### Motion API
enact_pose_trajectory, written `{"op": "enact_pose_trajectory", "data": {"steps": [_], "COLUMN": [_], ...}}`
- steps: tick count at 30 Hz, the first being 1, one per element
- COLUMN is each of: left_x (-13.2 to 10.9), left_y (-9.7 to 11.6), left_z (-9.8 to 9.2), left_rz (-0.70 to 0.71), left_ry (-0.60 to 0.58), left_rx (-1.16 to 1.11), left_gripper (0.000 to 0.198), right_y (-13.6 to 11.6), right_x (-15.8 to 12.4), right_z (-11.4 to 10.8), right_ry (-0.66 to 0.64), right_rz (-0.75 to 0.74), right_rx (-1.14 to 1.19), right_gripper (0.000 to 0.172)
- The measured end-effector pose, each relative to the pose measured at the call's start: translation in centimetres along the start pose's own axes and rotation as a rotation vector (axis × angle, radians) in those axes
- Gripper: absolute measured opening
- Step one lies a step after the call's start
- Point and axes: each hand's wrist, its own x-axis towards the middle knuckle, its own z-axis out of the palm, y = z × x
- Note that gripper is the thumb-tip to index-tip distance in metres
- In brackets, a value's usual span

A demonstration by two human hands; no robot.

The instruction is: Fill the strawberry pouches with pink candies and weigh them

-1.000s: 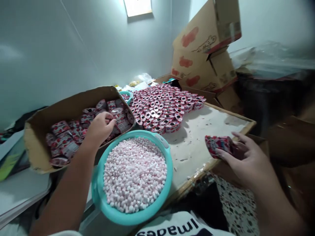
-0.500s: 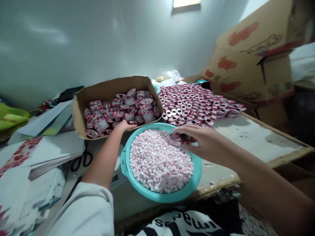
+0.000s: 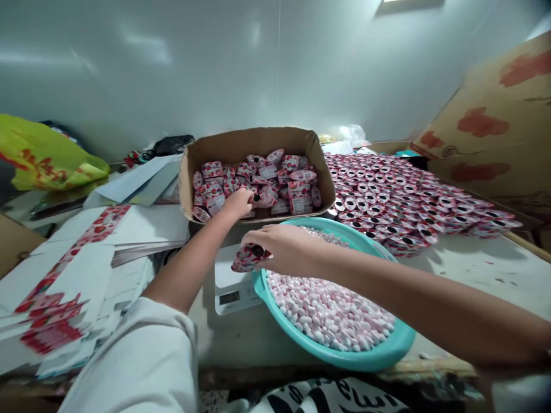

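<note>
My left hand [image 3: 239,202] reaches over the front wall of a cardboard box [image 3: 258,140], its fingers pinched on a small strawberry-print packet [image 3: 266,199] among the others inside. My right hand [image 3: 282,249] is closed around another small strawberry-print packet [image 3: 247,259], with a dark opening at its end. That hand hovers above the left rim of a turquoise basin [image 3: 340,362] full of small pale pink and white candies [image 3: 331,310]. A white scale [image 3: 232,289] with a small display lies under the held packet, partly hidden by it.
Many packets [image 3: 379,189] with dark openings stand tightly grouped at right. White sheets and printed card stacks [image 3: 86,241] lie at left, near a yellow bag [image 3: 43,155]. Big cartons [image 3: 486,137] rise at far right, and a wall stands behind.
My right hand has moved left with its packet, from over the candies to above the scale. My left hand has moved from the box's front edge onto the packets inside. The view has turned left.
</note>
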Motion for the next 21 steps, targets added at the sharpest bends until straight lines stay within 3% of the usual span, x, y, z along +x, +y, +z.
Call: {"op": "enact_pose_trajectory", "data": {"steps": [4, 8, 11, 13, 16, 18, 21], "left_x": [-4.7, -12.6, -18.5, -21.4, -24.2, -25.2, -26.0], "left_y": [-2.4, -4.0, -3.2, -1.8, -0.4, -0.7, -2.8], "left_z": [-4.3, -8.5, -9.8, -9.1, -6.1, -3.6, 0.0], "left_rz": [-0.078, -0.062, -0.093, -0.147, -0.257, -0.321, -0.465], "left_ry": [0.212, 0.517, 0.72, 0.786, 0.955, 1.038, 0.993], "left_rx": [0.01, 0.11, 0.091, -0.039, -0.319, -0.465, -0.566], "left_gripper": [0.02, 0.022, 0.025, 0.028, 0.029, 0.03, 0.033], "right_y": [0.9, 1.5, 2.3, 3.0, 4.0, 4.6, 4.8], "right_x": [4.4, 8.6, 10.4, 10.7, 9.6, 8.1, 6.4], "right_z": [2.6, 5.9, 7.7, 8.2, 7.7, 6.6, 5.1], "right_ry": [-0.047, -0.095, -0.128, -0.162, -0.181, -0.155, -0.117], "right_rz": [-0.055, -0.083, -0.081, -0.078, -0.101, -0.1, -0.058], "right_rx": [0.086, 0.062, 0.056, 0.074, 0.099, 0.107, 0.079], "right_gripper": [0.034, 0.032, 0.034, 0.038, 0.04, 0.039, 0.044]}}
